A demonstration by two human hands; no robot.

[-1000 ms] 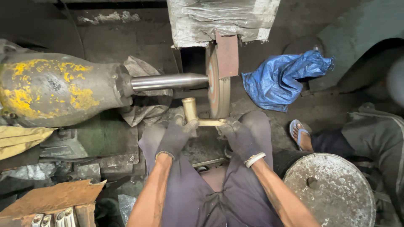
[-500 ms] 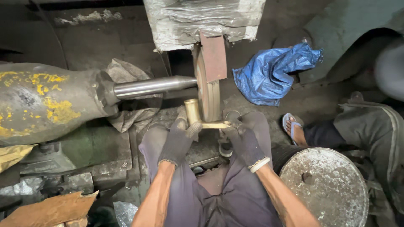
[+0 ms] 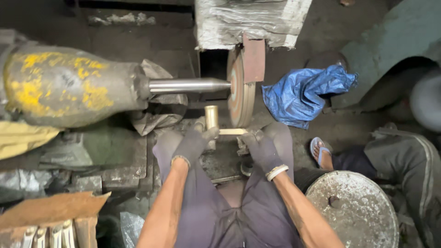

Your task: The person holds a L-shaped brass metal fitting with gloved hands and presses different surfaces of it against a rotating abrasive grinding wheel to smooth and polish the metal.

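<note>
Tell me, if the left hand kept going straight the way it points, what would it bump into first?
Probably the brass-coloured part that the left hand already grips, and just past it the edge of the round wheel on the steel shaft. Depth is hard to judge from above, so the wheel may lie slightly aside.

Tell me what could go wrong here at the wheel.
1. Both gloved hands, left hand and right hand, hold the brass part close to the wheel; a glove could snag.
2. The shaft is bare beside the left hand.
3. The part could be thrown towards the sandalled foot nearby.
</note>
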